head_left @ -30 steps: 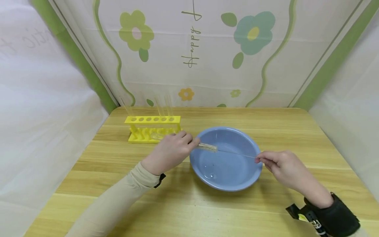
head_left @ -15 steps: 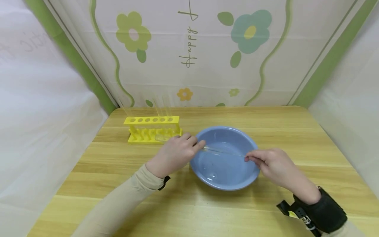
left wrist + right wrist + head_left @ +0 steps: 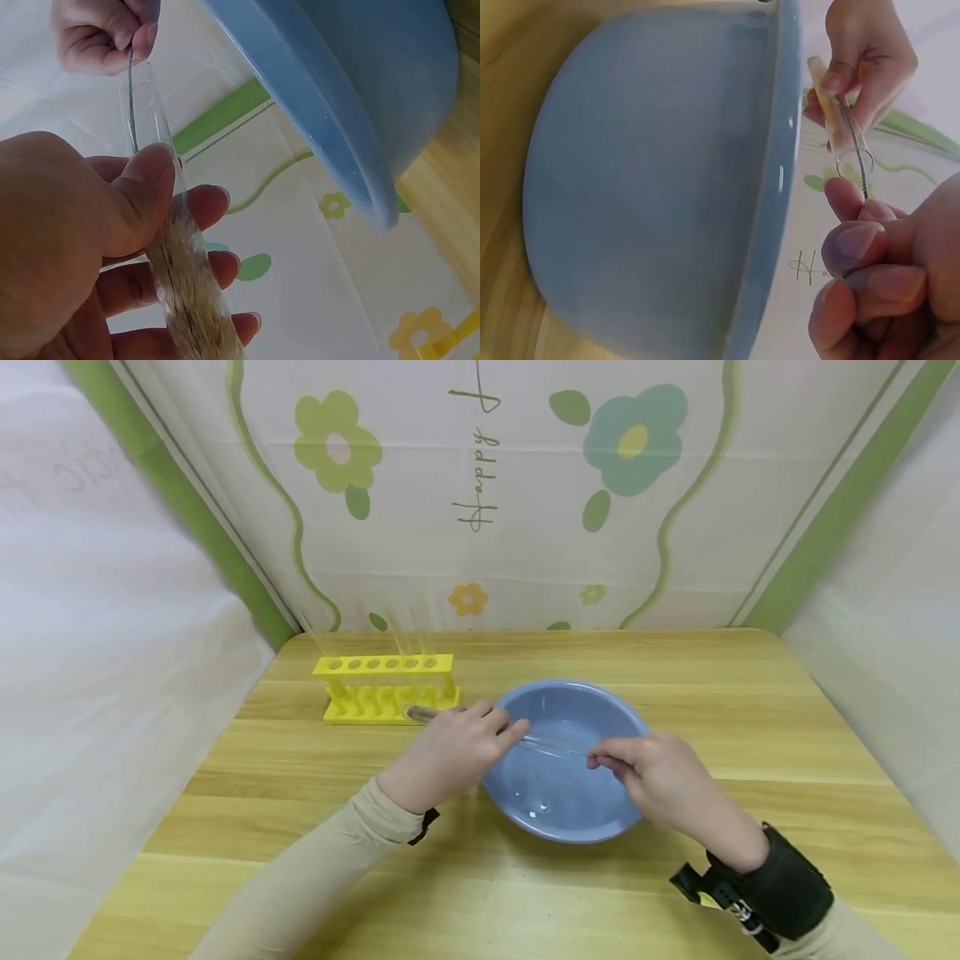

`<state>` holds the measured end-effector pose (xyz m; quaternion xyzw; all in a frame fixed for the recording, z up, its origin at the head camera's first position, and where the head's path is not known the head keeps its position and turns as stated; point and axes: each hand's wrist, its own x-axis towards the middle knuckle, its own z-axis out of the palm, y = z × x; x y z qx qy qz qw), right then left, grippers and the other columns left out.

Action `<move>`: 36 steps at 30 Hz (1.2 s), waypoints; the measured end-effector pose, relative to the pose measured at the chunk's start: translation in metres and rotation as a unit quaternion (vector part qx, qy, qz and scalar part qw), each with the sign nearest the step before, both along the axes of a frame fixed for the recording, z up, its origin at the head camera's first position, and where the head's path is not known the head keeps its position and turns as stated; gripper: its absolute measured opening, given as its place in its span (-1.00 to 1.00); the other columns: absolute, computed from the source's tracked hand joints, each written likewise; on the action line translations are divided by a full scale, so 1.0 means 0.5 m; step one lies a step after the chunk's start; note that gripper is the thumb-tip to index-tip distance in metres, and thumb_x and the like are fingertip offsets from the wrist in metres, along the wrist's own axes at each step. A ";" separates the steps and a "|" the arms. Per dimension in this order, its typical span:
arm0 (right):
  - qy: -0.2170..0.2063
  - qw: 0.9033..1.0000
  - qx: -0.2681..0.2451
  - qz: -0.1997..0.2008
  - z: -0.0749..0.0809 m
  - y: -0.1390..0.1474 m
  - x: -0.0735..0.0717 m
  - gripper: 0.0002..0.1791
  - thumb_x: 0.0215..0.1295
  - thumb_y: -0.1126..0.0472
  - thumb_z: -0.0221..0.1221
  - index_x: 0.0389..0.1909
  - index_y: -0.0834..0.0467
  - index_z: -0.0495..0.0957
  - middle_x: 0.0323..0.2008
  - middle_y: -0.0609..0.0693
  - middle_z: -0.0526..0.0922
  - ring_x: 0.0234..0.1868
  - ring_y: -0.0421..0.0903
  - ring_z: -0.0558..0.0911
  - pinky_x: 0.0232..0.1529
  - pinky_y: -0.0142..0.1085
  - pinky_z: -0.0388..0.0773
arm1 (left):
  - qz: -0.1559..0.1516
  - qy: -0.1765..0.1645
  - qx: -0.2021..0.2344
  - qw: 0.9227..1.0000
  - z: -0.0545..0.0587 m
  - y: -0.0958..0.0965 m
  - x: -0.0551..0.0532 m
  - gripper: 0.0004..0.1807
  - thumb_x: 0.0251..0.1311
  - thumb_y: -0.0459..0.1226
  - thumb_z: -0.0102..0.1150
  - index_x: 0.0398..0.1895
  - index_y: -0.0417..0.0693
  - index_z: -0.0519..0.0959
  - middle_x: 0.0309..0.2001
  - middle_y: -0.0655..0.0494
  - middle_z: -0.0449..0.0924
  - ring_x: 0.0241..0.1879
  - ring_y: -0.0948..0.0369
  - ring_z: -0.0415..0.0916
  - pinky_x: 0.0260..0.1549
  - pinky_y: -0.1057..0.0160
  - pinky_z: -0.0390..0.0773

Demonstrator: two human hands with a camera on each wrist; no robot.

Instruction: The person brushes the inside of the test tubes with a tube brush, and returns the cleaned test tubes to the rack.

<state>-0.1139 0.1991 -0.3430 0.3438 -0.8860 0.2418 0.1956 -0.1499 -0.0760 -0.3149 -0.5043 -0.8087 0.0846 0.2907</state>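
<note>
Over the blue basin [image 3: 558,814], my left hand [image 3: 453,756] grips a clear glass test tube [image 3: 160,112], thumb on one side and fingers round the other. Inside the tube sits a test tube brush [image 3: 191,292], its pale bristles deep past the thumb. From the tube's mouth comes the brush's twisted wire handle [image 3: 861,163], which my right hand [image 3: 663,777] pinches between thumb and forefinger close to the glass rim. In the head view the tube lies nearly level, its closed end pointing left towards the yellow rack.
A yellow test tube rack [image 3: 382,666] stands at the back left of the wooden table [image 3: 525,902], with several clear test tubes [image 3: 425,631] in it. Some water drops [image 3: 538,810] lie in the basin. A printed curtain [image 3: 525,552] hangs behind the table.
My right hand has moved left towards my left hand, pushing the brush deeper into the tube. Bristles that showed near the mouth now lie near the closed end. My left hand shifted slightly right.
</note>
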 end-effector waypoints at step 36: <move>0.293 0.944 0.148 0.021 -0.010 0.037 -0.027 -0.76 0.23 0.37 0.12 -0.19 0.24 0.73 -0.42 0.07 0.73 -0.54 0.02 0.66 -0.61 -0.17 0.59 | 0.023 -0.043 0.006 0.999 -0.011 0.006 -0.002 -0.73 0.23 -0.44 0.19 -0.03 -0.12 0.66 -0.40 0.04 0.63 -0.59 0.17 0.49 -0.73 0.32 0.48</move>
